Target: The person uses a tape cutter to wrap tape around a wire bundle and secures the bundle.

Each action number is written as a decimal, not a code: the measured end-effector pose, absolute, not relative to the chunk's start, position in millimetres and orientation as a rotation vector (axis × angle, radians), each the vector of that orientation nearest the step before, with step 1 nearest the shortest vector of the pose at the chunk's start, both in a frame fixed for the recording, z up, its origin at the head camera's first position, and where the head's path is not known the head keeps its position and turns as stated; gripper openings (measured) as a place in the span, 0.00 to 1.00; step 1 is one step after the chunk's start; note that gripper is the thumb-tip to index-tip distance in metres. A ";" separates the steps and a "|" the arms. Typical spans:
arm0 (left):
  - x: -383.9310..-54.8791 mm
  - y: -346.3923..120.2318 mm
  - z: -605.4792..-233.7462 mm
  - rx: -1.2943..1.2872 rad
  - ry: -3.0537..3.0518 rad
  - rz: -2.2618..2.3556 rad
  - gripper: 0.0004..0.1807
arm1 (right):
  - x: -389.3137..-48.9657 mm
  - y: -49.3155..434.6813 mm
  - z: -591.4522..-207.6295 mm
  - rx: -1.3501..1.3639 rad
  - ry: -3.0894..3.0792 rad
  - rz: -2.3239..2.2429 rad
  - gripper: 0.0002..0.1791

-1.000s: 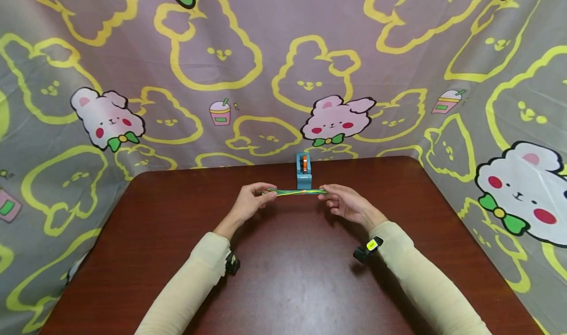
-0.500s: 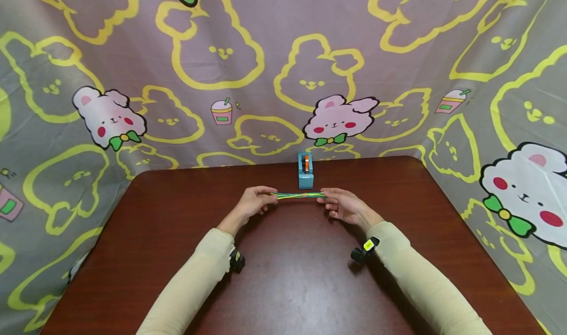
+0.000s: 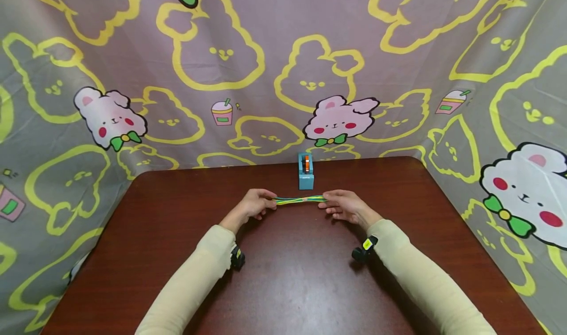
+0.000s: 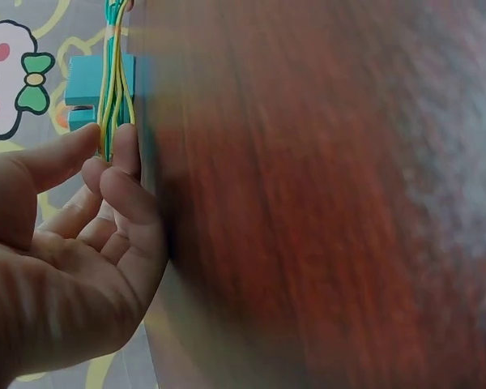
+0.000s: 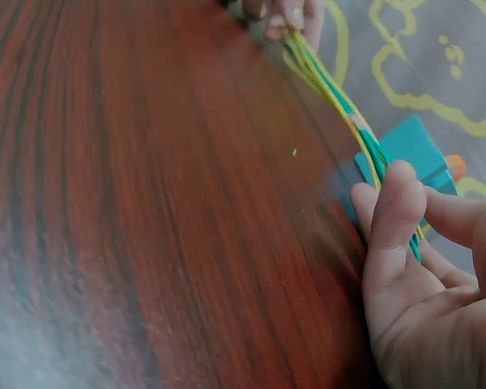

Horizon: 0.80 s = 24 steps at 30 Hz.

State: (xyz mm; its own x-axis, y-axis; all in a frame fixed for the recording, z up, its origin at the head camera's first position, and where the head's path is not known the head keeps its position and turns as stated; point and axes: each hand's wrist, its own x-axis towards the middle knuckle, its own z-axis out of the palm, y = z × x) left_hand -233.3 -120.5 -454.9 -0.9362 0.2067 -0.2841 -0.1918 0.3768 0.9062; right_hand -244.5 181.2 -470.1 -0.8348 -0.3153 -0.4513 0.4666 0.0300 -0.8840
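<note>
A bundle of thin yellow and green cords (image 3: 290, 201) stretches sideways between both hands above the table. A pale pinkish band (image 5: 357, 121) circles its middle, as the right wrist view shows. My left hand (image 3: 251, 205) pinches the left end between thumb and fingertips, with the remaining fingers curled below. At the other end my right hand (image 3: 347, 207) pinches the cords between thumb and fingers, and short cord tips poke out beneath. Just behind the bundle stands a blue tape dispenser (image 3: 306, 181) with an orange core; neither hand touches it.
The dark reddish-brown table (image 3: 283, 286) reaches back to a cloth curtain (image 3: 266, 54) printed with yellow outlines and rabbit faces. The curtain also rises on both sides. Each wrist carries a small black camera, the left one (image 3: 237, 258) and the right one (image 3: 360, 255).
Both hands have come slightly nearer the body with the bundle, so a gap now shows between it and the tape dispenser. The strands look more spread. Both hands keep their pinch.
</note>
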 end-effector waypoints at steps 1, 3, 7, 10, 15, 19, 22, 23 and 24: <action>-233.3 -120.3 -455.7 0.025 2.309 1.560 0.16 | -244.6 181.6 -469.8 0.147 1.783 -1.847 0.23; -233.5 -120.3 -457.0 0.046 2.337 1.526 0.15 | -244.5 182.4 -469.3 0.133 1.805 -1.830 0.23; -234.2 -119.6 -459.0 0.107 2.416 1.440 0.14 | -244.7 183.3 -468.9 0.114 1.856 -1.787 0.23; -235.3 -118.5 -456.7 0.176 2.532 1.353 0.13 | -245.5 183.4 -468.8 0.101 1.895 -1.761 0.23; -236.9 -115.7 -451.6 0.234 2.675 1.231 0.12 | -246.9 183.2 -469.5 0.064 1.937 -1.751 0.24; -236.7 -115.1 -451.6 0.212 2.686 1.205 0.12 | -246.9 183.7 -471.0 0.054 1.941 -1.748 0.25; -236.5 -115.8 -453.4 0.198 2.680 1.224 0.11 | -247.0 184.6 -471.3 0.040 1.941 -1.741 0.25; -236.4 -116.2 -453.8 0.193 2.675 1.235 0.11 | -247.2 184.9 -471.2 0.041 1.940 -1.742 0.25; -236.2 -116.6 -453.8 0.190 2.672 1.245 0.11 | -247.5 185.4 -471.2 0.032 1.941 -1.742 0.26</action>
